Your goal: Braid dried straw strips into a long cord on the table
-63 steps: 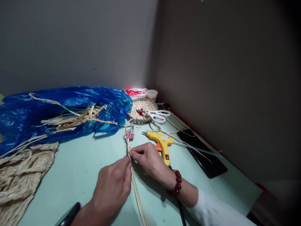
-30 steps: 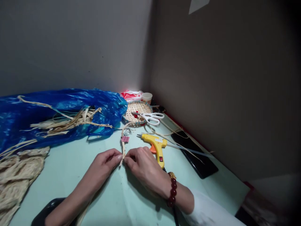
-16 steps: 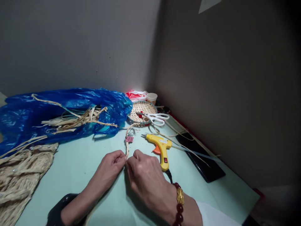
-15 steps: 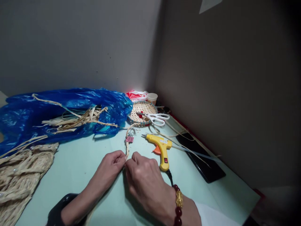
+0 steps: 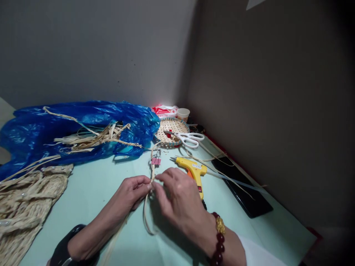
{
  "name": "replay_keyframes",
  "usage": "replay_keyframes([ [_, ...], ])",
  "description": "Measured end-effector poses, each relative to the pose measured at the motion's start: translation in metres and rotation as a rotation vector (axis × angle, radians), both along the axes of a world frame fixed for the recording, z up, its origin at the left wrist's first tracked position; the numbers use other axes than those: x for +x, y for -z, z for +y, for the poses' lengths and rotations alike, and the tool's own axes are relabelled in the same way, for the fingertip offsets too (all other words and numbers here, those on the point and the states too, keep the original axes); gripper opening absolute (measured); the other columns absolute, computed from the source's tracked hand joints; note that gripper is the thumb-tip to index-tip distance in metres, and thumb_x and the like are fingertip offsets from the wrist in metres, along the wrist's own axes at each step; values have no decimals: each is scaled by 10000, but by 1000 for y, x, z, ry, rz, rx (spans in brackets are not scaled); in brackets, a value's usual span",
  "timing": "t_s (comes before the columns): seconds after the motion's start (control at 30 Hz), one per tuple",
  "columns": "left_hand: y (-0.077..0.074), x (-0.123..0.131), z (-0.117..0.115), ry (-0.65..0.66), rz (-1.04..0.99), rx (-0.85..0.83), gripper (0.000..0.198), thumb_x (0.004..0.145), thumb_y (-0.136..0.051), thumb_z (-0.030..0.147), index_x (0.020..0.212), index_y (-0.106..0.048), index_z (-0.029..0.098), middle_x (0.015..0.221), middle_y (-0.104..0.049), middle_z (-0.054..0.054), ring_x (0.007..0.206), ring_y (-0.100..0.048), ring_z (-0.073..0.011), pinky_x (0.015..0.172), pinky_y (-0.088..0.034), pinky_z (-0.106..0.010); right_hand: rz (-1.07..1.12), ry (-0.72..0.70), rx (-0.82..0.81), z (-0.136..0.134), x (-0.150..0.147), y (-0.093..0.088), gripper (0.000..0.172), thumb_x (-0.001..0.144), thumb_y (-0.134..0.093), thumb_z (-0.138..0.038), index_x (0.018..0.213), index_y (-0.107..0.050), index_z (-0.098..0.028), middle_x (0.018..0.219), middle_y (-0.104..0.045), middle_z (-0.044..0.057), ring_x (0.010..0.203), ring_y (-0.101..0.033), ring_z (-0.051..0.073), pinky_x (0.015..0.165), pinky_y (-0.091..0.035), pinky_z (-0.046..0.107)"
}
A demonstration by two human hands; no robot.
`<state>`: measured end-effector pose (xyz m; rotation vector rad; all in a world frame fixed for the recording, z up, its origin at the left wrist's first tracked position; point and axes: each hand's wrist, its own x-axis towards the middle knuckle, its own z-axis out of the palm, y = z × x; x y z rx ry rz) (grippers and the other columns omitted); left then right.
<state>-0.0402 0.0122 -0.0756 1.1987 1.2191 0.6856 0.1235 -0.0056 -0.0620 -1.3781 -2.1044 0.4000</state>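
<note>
Between left hand (image 5: 132,190) and right hand (image 5: 179,199), fingers half hide the straw strip (image 5: 152,170)

Two hands and forearms of one person show, seen from the wearer's own eye level. The left hand (image 5: 133,190) is bare, and so is its forearm. At that wrist sits a wide, smooth black wristband (image 5: 59,249), glossy like a watch strap, partly cut off by the bottom edge. The right hand (image 5: 180,201) is bare too. Its wrist carries a bracelet of round, dark red beads (image 5: 219,242), polished and evenly sized, with one carved gold-coloured charm bead (image 5: 220,224) set among them. Just behind the bracelet begins a plain white long sleeve (image 5: 257,255).
</note>
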Motion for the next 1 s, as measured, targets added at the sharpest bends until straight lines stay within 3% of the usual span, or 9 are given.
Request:
replay_keyframes([
  [0.07, -2, 1, 0, 10, 8, 12, 196, 809, -574, 349, 778, -562, 156, 510, -316, 106, 452, -198, -70, 434, -126, -221, 116, -11, -149, 8, 4, -1, 217, 919, -485, -295, 876, -648, -159, 818, -636, 55, 781, -561, 169, 699, -372, 276],
  [0.2, -4, 2, -1, 25, 52, 19, 166, 822, -515, 322, 792, -554, 163, 516, -329, 100, 459, -215, -81, 438, -142, -223, 305, -172, -434, 20, 7, 6, 228, 920, -474, -270, 805, -642, -166, 646, -601, -6, 654, -524, 123, 613, -338, 228],
  [0.43, -14, 5, -6, 88, 341, 252, 264, 852, -423, 304, 626, -510, 199, 631, -551, 22, 632, -486, -155, 631, -344, -263, 487, -100, -552, 26, 2, 16, 205, 809, -555, -254, 704, -680, -130, 617, -575, -8, 592, -438, 104, 541, -301, 214],
  [0.6, -23, 12, -15, 78, 563, 312, 262, 898, -371, 364, 750, -537, 226, 598, -586, 37, 597, -536, -183, 625, -350, -285, 568, -14, -576, 22, -2, 16, 227, 765, -561, -266, 654, -696, -121, 506, -481, -31, 525, -345, 95, 480, -247, 227],
  [0.7, -26, 12, -17, 41, 620, 313, 210, 898, -376, 358, 787, -501, 232, 543, -566, 55, 543, -517, -173, 592, -336, -281, 565, 33, -524, 21, -3, 17, 216, 748, -567, -254, 646, -701, -118, 509, -504, -24, 535, -355, 99, 494, -266, 228],
  [0.8, -24, 10, -18, 4, 511, 282, 242, 884, -414, 378, 714, -486, 222, 534, -561, 49, 540, -486, -150, 565, -330, -257, 516, 13, -455, 21, -2, 19, 243, 763, -547, -233, 579, -660, -122, 505, -484, -22, 541, -330, 95, 498, -248, 231],
  [0.87, -22, 11, -20, -40, 339, 169, 280, 866, -445, 418, 679, -485, 213, 523, -543, 52, 475, -399, -118, 487, -280, -231, 505, -13, -443, 21, -1, 21, 260, 777, -534, -230, 560, -635, -129, 497, -448, -30, 534, -301, 91, 492, -226, 234],
  [0.93, -19, 14, -24, -90, 204, 44, 293, 854, -454, 452, 696, -499, 209, 511, -517, 60, 417, -300, -96, 426, -202, -221, 532, -36, -473, 21, 0, 22, 249, 782, -530, -230, 573, -629, -137, 495, -433, -36, 520, -297, 89, 486, -222, 233],
  [1.0, -15, 19, -29, -107, 207, 45, 282, 861, -438, 454, 744, -519, 210, 550, -549, 46, 408, -330, -100, 413, -219, -224, 599, -60, -524, 21, 1, 21, 242, 780, -525, -220, 569, -614, -141, 500, -447, -34, 513, -324, 90, 484, -235, 230],
])
